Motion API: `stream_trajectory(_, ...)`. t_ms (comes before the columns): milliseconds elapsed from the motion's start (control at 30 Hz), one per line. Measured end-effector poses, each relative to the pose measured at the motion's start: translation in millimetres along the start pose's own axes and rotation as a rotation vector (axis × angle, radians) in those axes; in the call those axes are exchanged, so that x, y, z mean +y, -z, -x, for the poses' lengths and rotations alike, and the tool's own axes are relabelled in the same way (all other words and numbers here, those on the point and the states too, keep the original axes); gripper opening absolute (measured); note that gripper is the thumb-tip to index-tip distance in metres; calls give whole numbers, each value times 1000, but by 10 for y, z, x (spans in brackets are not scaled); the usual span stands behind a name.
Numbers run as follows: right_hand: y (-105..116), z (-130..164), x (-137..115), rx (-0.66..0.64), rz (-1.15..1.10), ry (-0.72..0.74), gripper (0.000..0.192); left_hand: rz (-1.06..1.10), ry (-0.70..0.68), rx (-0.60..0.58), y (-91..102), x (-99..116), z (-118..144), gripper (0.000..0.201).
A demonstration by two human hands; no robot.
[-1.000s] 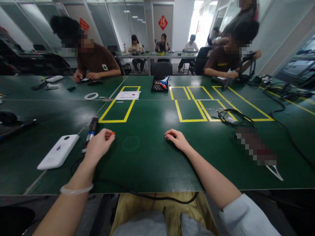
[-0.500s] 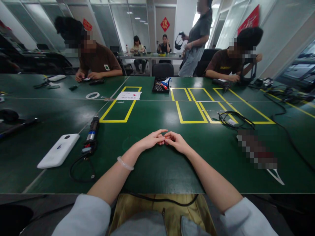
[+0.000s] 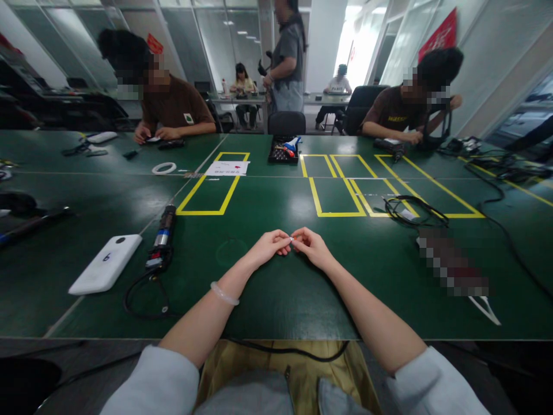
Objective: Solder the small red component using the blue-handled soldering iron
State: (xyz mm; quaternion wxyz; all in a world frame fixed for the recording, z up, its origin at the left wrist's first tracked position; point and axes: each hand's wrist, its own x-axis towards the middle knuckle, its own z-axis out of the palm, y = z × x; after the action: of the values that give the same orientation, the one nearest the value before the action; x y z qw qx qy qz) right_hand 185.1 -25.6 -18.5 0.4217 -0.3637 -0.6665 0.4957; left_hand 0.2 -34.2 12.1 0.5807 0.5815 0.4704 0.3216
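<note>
My left hand (image 3: 268,248) and my right hand (image 3: 313,246) rest on the green table (image 3: 276,300) and meet fingertip to fingertip near the middle. Between the fingertips sits a tiny pale piece (image 3: 291,238), pinched from both sides; it is too small to tell what it is. A clear bangle (image 3: 223,294) circles my left wrist. The nearest other thing is a cylindrical hand tool (image 3: 163,233) with a black cable (image 3: 142,297), lying to the left of my left hand.
A white box marked 6 (image 3: 106,271) lies at the left. Yellow tape rectangles (image 3: 211,195), a paper sheet (image 3: 227,168), a black parts tray (image 3: 283,151) and a coiled cable (image 3: 410,208) lie farther back. Two people sit across the table; another stands behind.
My left hand has swung from beside the hand tool to the middle and met my right hand. The fingertips now pinch a tiny piece. A person behind has walked leftward.
</note>
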Motion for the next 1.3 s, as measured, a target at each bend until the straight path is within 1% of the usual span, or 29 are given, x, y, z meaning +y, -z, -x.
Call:
stream_trajectory(100,-4,1,-5,-7,0,-1,33,5,-27,10,-4,-30,-5,32)
stream_trajectory(200,-2,-5,-18,24,-27,-24,32,19,-68,8,2,-56,-8,32)
stream_trajectory(267,2,-9,-29,29,-11,-34,28,0,-106,12,11,-65,-7,31)
stream_trajectory(433,6,-6,-63,10,45,-3,25,-68,-165,25,31,-52,7,28)
stream_trajectory(533,12,0,-63,2,21,11,24,-64,-160,25,24,-29,21,29)
stream_trajectory(700,27,-3,-10,31,33,30,25,-84,-137,21,14,-20,21,36)
stream_trajectory(833,28,0,-7,14,42,20,27,-93,-145,29,27,-52,9,30)
stream_trajectory(1000,38,9,-47,-2,115,9,24,-98,-157,25,29,-48,22,29)
stream_trajectory(1067,43,10,-52,2,116,11,24,-101,-172,63,37,1,45,32)
stream_trajectory(1167,40,15,-60,1,102,-8,24,-118,-214,157,104,128,118,38)
stream_trajectory(1233,34,20,-68,-6,99,-19,25,-152,-244,212,203,217,202,42)
stream_trajectory(1300,31,25,-75,-8,109,-23,26,-211,-259,268,355,274,315,45)
